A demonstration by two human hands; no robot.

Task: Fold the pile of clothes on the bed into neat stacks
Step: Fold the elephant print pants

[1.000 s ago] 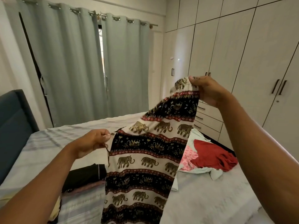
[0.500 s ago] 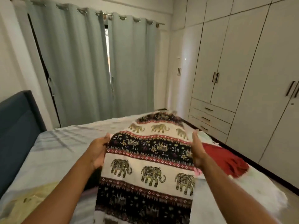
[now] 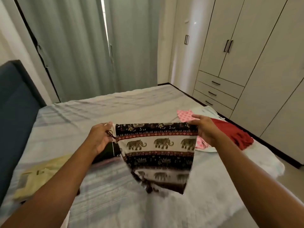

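An elephant-print garment (image 3: 158,150) in black, white and red hangs in the air over the bed (image 3: 79,122). My left hand (image 3: 100,137) grips its top left corner and my right hand (image 3: 204,129) grips its top right corner, so the top edge is stretched level between them. The lower part hangs doubled and blurred just above the sheet. To the right lies a loose pile with a red garment (image 3: 233,134), a pink patterned piece (image 3: 185,115) and white cloth. A dark folded piece (image 3: 107,153) shows under my left wrist.
A pale yellow garment (image 3: 37,176) lies on the bed at the left. A dark blue headboard (image 3: 14,102) stands at the far left. Grey curtains (image 3: 82,46) hang behind the bed. A wardrobe with drawers (image 3: 217,89) lines the right wall across a narrow floor strip.
The garment, spread out long toward the far side half a second ago, is now lifted and held by its top edge, hanging shorter. Both hands moved apart to its corners. The camera tilted down.
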